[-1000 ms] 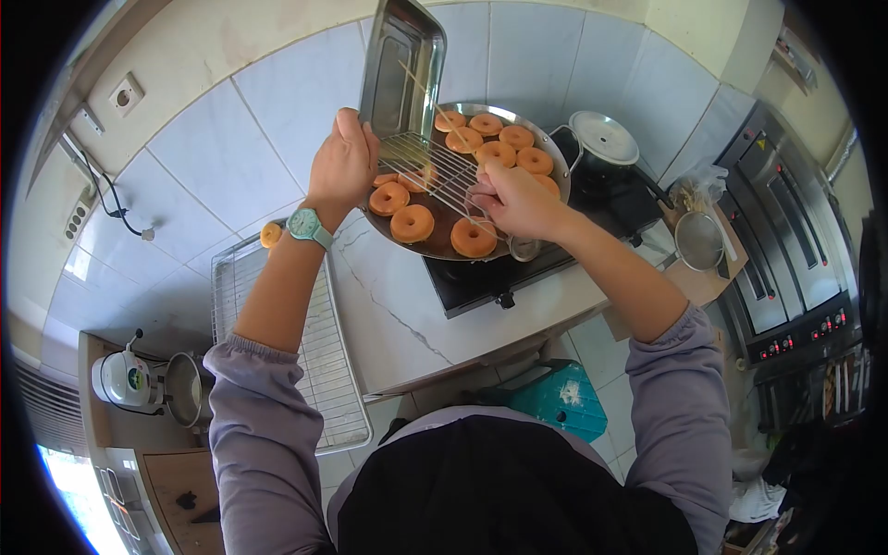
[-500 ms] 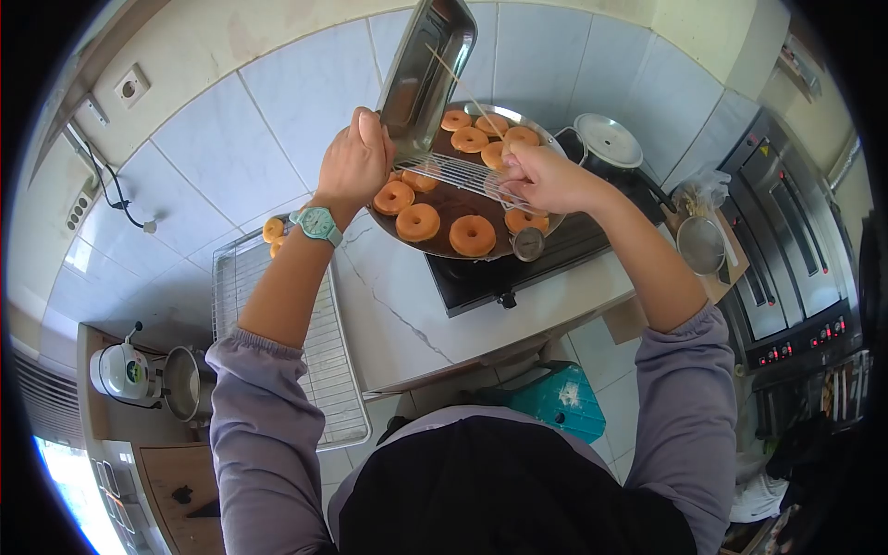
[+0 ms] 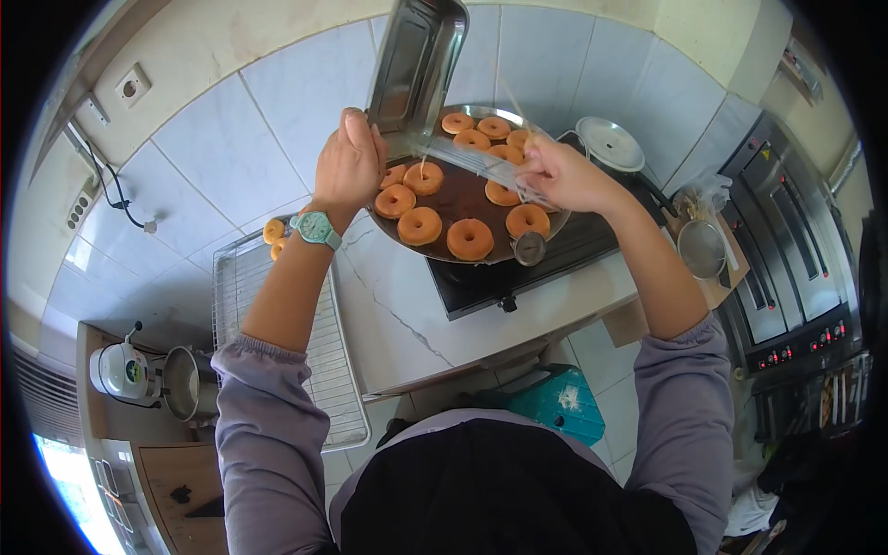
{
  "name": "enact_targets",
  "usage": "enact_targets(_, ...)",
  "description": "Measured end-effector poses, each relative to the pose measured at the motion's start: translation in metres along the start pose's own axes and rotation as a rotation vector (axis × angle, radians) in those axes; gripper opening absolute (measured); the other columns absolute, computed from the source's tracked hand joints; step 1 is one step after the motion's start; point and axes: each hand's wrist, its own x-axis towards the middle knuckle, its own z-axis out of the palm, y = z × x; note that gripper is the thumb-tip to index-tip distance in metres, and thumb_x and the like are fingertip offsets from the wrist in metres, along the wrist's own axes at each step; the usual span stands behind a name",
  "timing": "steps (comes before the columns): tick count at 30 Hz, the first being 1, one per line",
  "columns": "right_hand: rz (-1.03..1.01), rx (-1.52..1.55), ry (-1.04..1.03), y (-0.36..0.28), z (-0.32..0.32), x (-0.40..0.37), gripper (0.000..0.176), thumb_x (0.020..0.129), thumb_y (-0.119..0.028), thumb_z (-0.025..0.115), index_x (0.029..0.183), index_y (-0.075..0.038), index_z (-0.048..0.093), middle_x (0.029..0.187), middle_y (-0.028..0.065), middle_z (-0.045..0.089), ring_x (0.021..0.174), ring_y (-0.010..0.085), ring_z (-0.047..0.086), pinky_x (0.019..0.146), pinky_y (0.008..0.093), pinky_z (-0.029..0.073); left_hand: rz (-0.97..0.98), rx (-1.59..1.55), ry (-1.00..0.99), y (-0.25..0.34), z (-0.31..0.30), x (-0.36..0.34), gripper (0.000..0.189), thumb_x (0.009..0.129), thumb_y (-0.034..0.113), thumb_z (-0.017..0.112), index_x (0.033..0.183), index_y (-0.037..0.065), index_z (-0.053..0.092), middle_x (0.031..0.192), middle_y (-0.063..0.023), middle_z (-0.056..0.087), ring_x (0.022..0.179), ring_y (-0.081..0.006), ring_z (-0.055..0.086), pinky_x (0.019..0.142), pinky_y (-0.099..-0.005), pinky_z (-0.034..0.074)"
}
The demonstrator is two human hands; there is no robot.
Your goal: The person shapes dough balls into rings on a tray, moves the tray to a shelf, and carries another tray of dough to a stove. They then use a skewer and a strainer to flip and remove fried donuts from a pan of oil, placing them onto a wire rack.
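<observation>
My left hand [image 3: 350, 166] grips a rectangular metal tray [image 3: 421, 65], tipped steeply up against the tiled wall. In my right hand [image 3: 566, 174] are the end of a wire rack [image 3: 472, 159] and a thin wooden stick [image 3: 507, 88], both blurred; the stick points upward. The rack spans from the tray's lower end to my right fingers, over a wide round pan [image 3: 483, 109]. Several golden ring doughnuts [image 3: 419, 226] sit in the pan's dark oil, some partly hidden by the rack. A round dial thermometer [image 3: 530, 249] is at the pan's front rim.
The pan stands on a black stove [image 3: 462, 294] on a marble-look counter [image 3: 398, 328]. At left lies a large wire cooling rack [image 3: 328, 388] with doughnuts at its far end. To the right are a lidded pot [image 3: 610, 143], a strainer [image 3: 701, 248] and an oven [image 3: 786, 250].
The tray has shifted slightly left with my left hand. My right hand has moved a little right with the rack, and the stick has swung from leaning left to nearly upright.
</observation>
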Motion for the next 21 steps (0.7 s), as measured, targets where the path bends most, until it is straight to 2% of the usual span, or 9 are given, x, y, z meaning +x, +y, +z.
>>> enact_targets(5, 0.164, 0.141, 0.024, -0.001, -0.008, 0.005, 0.016, 0.090, -0.001, 0.050, 0.097, -0.002, 0.035, 0.092, 0.0180, 0.064, 0.080, 0.0114, 0.058, 0.065, 0.0255, 0.046, -0.080, -0.033, 0.141, 0.001, 0.005, -0.003, 0.017, 0.088, 0.006, 0.047, 0.093, -0.006, 0.037, 0.082, -0.0244, 0.051, 0.064, -0.0417, 0.053, 0.054, -0.0464, 0.044)
enact_targets(7, 0.125, 0.061, 0.035, 0.005, 0.006, 0.001, 0.017, 0.090, -0.001, 0.051, 0.095, -0.002, 0.035, 0.090, 0.0173, 0.064, 0.079, 0.0121, 0.059, 0.066, 0.0249, 0.047, -0.147, -0.043, 0.185, -0.001, 0.007, -0.003, 0.016, 0.089, 0.006, 0.046, 0.093, -0.006, 0.036, 0.080, -0.0256, 0.050, 0.063, -0.0424, 0.052, 0.054, -0.0463, 0.043)
enact_targets(8, 0.026, 0.141, -0.008, 0.010, 0.014, 0.001, 0.018, 0.090, -0.001, 0.052, 0.095, -0.002, 0.035, 0.089, 0.0173, 0.064, 0.078, 0.0127, 0.059, 0.067, 0.0251, 0.047, -0.216, -0.100, 0.210, -0.005, 0.009, -0.001, 0.016, 0.090, 0.006, 0.045, 0.093, -0.006, 0.036, 0.075, -0.0261, 0.049, 0.063, -0.0431, 0.051, 0.054, -0.0469, 0.042)
enact_targets(11, 0.116, 0.263, -0.040, 0.008, 0.016, -0.007, 0.019, 0.089, 0.001, 0.051, 0.092, -0.004, 0.034, 0.091, 0.0187, 0.063, 0.075, 0.0121, 0.059, 0.060, 0.0231, 0.046, -0.407, -0.171, 0.282, -0.009, 0.008, 0.001, 0.017, 0.091, 0.007, 0.042, 0.091, -0.008, 0.034, 0.071, -0.0262, 0.049, 0.064, -0.0427, 0.050, 0.059, -0.0456, 0.041)
enact_targets(14, 0.154, 0.394, 0.043, -0.009, 0.008, -0.017, 0.020, 0.090, 0.003, 0.048, 0.089, -0.010, 0.032, 0.092, 0.0173, 0.062, 0.066, 0.0089, 0.052, 0.059, 0.0223, 0.045, -0.602, -0.178, 0.322, -0.022, -0.003, -0.005, 0.018, 0.093, 0.011, 0.038, 0.091, -0.006, 0.034, 0.076, -0.0261, 0.050, 0.065, -0.0385, 0.050, 0.061, -0.0428, 0.042)
enact_targets(17, 0.324, 0.663, 0.071, -0.005, 0.007, -0.021, 0.019, 0.090, -0.002, 0.050, 0.086, -0.013, 0.035, 0.092, 0.0175, 0.061, 0.064, 0.0073, 0.051, 0.057, 0.0202, 0.044, -0.817, -0.316, 0.301, -0.034, -0.035, -0.026, 0.020, 0.094, 0.016, 0.037, 0.094, -0.004, 0.037, 0.080, -0.0193, 0.051, 0.067, -0.0271, 0.050, 0.060, -0.0380, 0.042)
enact_targets(18, 0.312, 0.689, 0.107, 0.002, 0.010, -0.022, 0.013, 0.091, -0.008, 0.051, 0.085, -0.013, 0.040, 0.095, 0.0190, 0.060, 0.063, 0.0073, 0.050, 0.053, 0.0188, 0.042, -0.861, -0.407, 0.310, -0.054, -0.042, -0.046, 0.021, 0.094, 0.018, 0.039, 0.096, -0.002, 0.039, 0.081, -0.0154, 0.050, 0.069, -0.0219, 0.049, 0.061, -0.0352, 0.042)
enact_targets(19, 0.312, 0.790, 0.160, 0.002, 0.010, -0.024, 0.013, 0.091, -0.007, 0.049, 0.084, -0.012, 0.039, 0.095, 0.0192, 0.060, 0.064, 0.0079, 0.050, 0.053, 0.0190, 0.041, -0.905, -0.497, 0.320, -0.071, -0.049, -0.067, 0.022, 0.095, 0.021, 0.040, 0.097, -0.001, 0.040, 0.082, -0.0114, 0.050, 0.071, -0.0167, 0.047, 0.061, -0.0325, 0.042)
enact_targets(21, 0.308, 0.991, 0.261, -0.002, 0.012, -0.028, 0.014, 0.092, -0.004, 0.045, 0.081, -0.008, 0.037, 0.094, 0.0194, 0.059, 0.065, 0.0092, 0.051, 0.052, 0.0195, 0.039, -0.993, -0.570, 0.346, -0.068, -0.087, -0.099, 0.023, 0.094, 0.023, 0.043, 0.096, 0.000, 0.043, 0.081, -0.0056, 0.046, 0.072, -0.0125, 0.043, 0.062, -0.0289, 0.041)
